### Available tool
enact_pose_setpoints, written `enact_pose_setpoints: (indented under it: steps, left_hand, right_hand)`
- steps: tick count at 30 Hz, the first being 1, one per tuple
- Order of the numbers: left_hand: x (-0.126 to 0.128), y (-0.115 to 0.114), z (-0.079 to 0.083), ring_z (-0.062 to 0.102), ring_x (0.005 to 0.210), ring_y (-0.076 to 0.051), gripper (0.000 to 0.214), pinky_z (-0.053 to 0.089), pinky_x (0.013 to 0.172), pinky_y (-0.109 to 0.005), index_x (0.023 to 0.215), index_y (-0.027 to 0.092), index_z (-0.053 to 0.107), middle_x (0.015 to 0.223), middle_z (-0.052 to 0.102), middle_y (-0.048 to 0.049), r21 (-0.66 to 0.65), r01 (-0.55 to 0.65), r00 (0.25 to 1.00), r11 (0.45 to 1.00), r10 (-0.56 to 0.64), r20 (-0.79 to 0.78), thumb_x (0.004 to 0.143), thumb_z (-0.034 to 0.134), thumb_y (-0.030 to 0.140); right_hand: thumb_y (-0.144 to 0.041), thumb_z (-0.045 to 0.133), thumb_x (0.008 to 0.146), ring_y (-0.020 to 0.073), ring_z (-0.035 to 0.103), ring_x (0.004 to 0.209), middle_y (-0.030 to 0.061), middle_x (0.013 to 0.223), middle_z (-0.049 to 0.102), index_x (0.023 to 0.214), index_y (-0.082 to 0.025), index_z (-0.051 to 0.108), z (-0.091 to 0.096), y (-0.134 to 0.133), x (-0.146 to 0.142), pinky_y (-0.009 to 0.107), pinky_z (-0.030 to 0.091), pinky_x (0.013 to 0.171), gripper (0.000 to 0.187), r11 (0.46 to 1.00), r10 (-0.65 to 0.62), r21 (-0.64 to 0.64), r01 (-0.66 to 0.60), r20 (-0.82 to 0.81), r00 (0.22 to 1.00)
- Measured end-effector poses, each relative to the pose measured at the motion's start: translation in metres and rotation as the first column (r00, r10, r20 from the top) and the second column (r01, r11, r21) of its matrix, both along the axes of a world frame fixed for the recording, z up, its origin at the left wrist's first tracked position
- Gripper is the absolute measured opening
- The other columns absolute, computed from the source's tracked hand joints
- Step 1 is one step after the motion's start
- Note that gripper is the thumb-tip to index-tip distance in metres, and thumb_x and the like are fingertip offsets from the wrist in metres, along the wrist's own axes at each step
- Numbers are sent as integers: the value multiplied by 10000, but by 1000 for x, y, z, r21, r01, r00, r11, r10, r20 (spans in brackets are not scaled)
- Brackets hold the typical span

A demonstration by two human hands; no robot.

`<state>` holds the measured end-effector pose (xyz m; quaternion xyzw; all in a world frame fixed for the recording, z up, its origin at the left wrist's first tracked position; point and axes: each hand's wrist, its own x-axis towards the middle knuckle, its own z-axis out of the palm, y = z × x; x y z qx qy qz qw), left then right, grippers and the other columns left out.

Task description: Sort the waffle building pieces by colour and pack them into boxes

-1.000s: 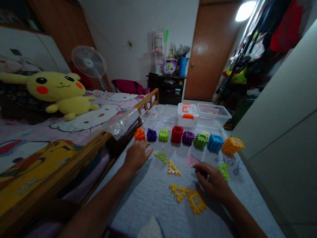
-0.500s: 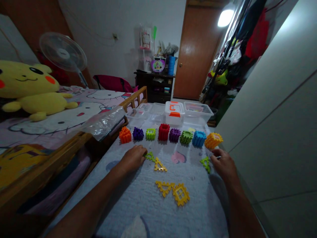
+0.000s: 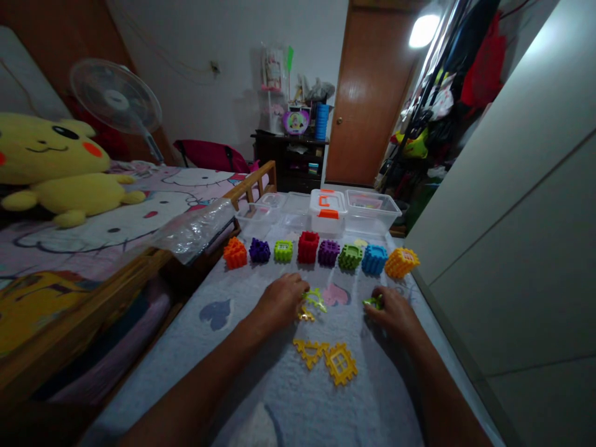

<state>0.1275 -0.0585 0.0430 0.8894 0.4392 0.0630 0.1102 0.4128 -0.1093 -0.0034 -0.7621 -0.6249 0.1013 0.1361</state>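
Observation:
My left hand point(image 3: 279, 303) pinches a green triangle piece point(image 3: 315, 300) and lifts it just above a yellow triangle piece point(image 3: 305, 315) on the white mat point(image 3: 261, 385). My right hand point(image 3: 395, 313) is closed on a second green triangle piece point(image 3: 373, 302) at the mat's right side. Nearer to me lie a yellow triangle point(image 3: 309, 351) and a yellow square piece point(image 3: 341, 364), touching each other. Behind the hands stands a row of several assembled cubes, from an orange cube point(image 3: 235, 253) at the left, past a red cube point(image 3: 308, 247), to a yellow-orange cube point(image 3: 401, 262) at the right.
Clear plastic boxes point(image 3: 372, 211) and a white box with an orange latch point(image 3: 327, 210) stand behind the cubes. A wooden bed frame point(image 3: 139, 273) with a yellow plush toy point(image 3: 60, 167) runs along the left. A pale cabinet wall point(image 3: 507, 205) borders the right. A fan point(image 3: 114, 96) stands at the back left.
Both hands have moved inward toward the mat's middle. The left hand has picked up the green triangle; the right hand has taken hold of the other green triangle and carried it left.

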Motion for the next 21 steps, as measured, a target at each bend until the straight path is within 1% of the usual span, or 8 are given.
enact_pose_setpoints:
  steps: [2,4,7,10,12,16,18,21]
  left_hand:
    - [16,-5,-10,576,1005,-228,194,464,879,-332,1007,184,662,1018,644,-78,11,34,998,999,-34,58,846,566,132]
    - [25,-5,-22,570,1022,-234,234,464,900,-346,1062,178,653,1046,642,-85,31,34,991,999,-38,130,844,575,142]
    - [23,0,-38,553,1081,-240,331,447,964,-376,1165,175,618,1135,634,-93,38,6,974,999,-15,228,838,578,142]
    - [11,7,-46,549,1097,-237,349,434,996,-392,1165,173,621,1158,638,-91,27,-13,948,1000,4,319,825,565,115]
    - [3,10,-47,557,1080,-238,325,439,992,-398,1124,161,643,1133,649,-96,12,-15,933,1000,10,359,816,557,101]
    - [-5,14,-49,567,1082,-239,292,436,999,-403,1069,150,669,1099,661,-104,-29,-32,907,999,41,419,814,538,93]
    - [-6,15,-51,578,1071,-234,283,443,993,-390,1053,151,676,1078,664,-102,-64,-54,889,997,77,452,814,535,95]
    - [-6,17,-54,608,1009,-215,279,477,941,-358,1027,154,683,1031,664,-93,-135,-87,850,987,144,507,800,532,92]
  right_hand:
    - [-396,584,795,220,608,777,86,858,652,984,-154,635,-2,0,-12,303,432,694,311,999,14,49,-10,-73,997]
    - [-388,558,817,207,606,754,85,879,662,1049,-147,622,-4,0,-21,308,445,696,341,993,36,114,-21,-140,990]
    - [-220,518,793,208,610,873,106,1030,649,1121,-151,621,-5,-1,-24,327,463,792,351,972,158,196,-127,-153,975]
    - [-46,493,666,237,551,1075,111,1183,614,1140,-176,648,-3,-2,-16,368,421,929,516,935,328,168,-312,-78,941]
    - [-7,489,639,250,532,1085,103,1201,615,1138,-197,666,-1,-3,-11,388,406,935,562,922,380,94,-375,-38,924]
    - [-15,506,666,232,555,931,93,1018,653,1049,-195,699,3,-3,-6,357,415,841,466,933,361,-10,-361,-3,933]
    - [-33,527,655,217,561,873,79,921,644,965,-183,703,4,-3,-3,331,417,802,386,940,340,-9,-340,-15,940]
    - [-91,565,651,201,566,819,54,857,624,901,-176,675,5,-3,-1,307,429,752,287,953,301,51,-297,-94,949]
